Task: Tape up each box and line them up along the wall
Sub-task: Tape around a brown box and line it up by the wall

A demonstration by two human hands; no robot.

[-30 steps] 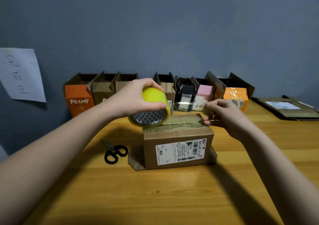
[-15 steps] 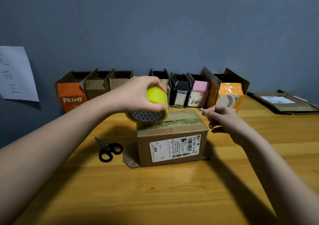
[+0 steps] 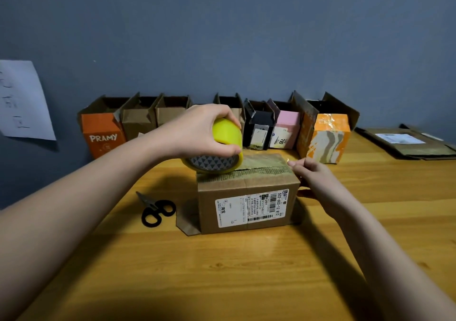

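Note:
A brown cardboard box (image 3: 246,207) with a white shipping label stands in the middle of the wooden table (image 3: 222,278). My left hand (image 3: 199,133) grips a yellow tape roll (image 3: 217,153) over the box's top left corner. A clear strip of tape runs from the roll across the top seam to the right edge. My right hand (image 3: 313,180) sits at the box's top right corner, fingers curled over the tape end and the right side.
Several open boxes line the blue wall: an orange PRAMY box (image 3: 101,135), brown ones, a black box (image 3: 259,131), a pink box (image 3: 286,131) and an orange patterned box (image 3: 328,140). Black scissors (image 3: 155,209) lie left of the box. Flattened cardboard (image 3: 404,143) lies at far right.
My right hand has drawn the tape end across the box top and lowered it onto the right corner. The left hand and roll stay near the left end.

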